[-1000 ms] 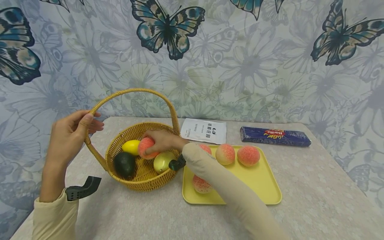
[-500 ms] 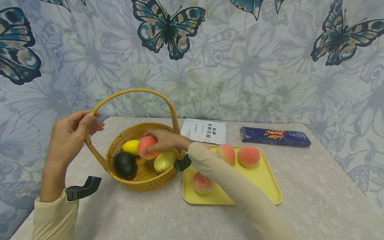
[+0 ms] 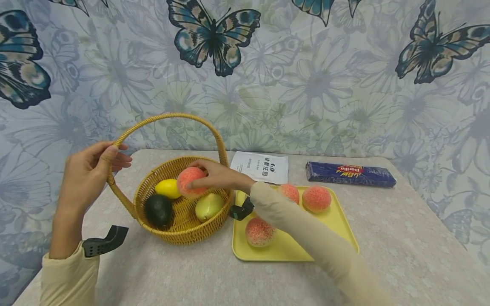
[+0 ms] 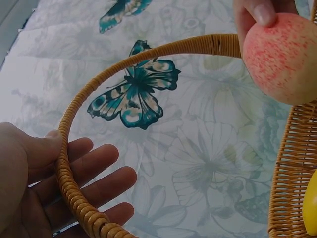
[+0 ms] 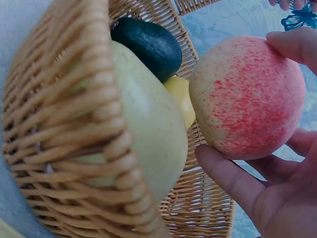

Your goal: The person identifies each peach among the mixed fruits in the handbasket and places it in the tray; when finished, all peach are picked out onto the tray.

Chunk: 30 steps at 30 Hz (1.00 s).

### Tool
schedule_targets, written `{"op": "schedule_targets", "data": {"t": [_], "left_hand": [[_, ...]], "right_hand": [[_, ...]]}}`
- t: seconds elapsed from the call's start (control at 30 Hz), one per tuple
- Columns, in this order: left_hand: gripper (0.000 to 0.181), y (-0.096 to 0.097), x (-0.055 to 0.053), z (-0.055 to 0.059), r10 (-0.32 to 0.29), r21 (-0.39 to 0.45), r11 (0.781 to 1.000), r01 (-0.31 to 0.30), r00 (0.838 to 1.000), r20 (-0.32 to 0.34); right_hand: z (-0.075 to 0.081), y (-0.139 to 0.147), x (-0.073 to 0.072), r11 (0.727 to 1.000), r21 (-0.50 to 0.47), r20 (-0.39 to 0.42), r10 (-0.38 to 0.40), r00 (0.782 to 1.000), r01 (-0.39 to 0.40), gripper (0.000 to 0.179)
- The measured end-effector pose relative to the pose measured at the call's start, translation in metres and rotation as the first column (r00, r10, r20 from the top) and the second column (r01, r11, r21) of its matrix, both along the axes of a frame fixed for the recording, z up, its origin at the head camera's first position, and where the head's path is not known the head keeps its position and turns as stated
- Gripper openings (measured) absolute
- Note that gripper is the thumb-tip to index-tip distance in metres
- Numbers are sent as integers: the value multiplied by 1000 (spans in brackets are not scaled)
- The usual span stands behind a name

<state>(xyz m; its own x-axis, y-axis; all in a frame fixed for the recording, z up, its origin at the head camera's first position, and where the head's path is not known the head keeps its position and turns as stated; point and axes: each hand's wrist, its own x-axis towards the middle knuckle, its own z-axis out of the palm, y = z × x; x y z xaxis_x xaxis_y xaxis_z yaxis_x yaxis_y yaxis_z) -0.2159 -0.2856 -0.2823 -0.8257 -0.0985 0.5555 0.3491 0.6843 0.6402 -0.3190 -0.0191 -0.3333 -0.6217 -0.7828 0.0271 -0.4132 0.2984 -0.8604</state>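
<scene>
My left hand [image 3: 85, 172] holds the handle [image 4: 91, 84] of a wicker basket [image 3: 183, 236] between the thumb and the fingers behind it. In my right hand [image 3: 222, 176] is a pink-red peach [image 3: 190, 182], gripped by thumb and fingers and raised over the basket's inside. The right wrist view shows this peach [image 5: 250, 96] apart from the basket floor. Inside the basket lie a yellow lemon [image 3: 167, 188], a dark green avocado [image 3: 158, 210] and a pale green pear-shaped fruit [image 3: 209, 207].
Right of the basket, a yellow tray [image 3: 325, 238] bears more peaches [image 3: 260, 232], partly covered by the right sleeve. Behind it lie a white packet [image 3: 260, 167] and a blue Barilla pasta pack [image 3: 350, 174]. A butterfly-patterned cloth hangs at the back.
My right hand has lifted the peach slightly up and to the right, off its place beside the lemon. The left hand stays on the basket handle.
</scene>
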Motion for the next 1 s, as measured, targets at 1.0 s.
{"op": "schedule_targets", "data": {"t": [1.0], "left_hand": [[34,1,2,4,-6,-3,1000,6,1000,9]], "right_hand": [[-5,39,21,990,-132,317,0,949,44,46]]}}
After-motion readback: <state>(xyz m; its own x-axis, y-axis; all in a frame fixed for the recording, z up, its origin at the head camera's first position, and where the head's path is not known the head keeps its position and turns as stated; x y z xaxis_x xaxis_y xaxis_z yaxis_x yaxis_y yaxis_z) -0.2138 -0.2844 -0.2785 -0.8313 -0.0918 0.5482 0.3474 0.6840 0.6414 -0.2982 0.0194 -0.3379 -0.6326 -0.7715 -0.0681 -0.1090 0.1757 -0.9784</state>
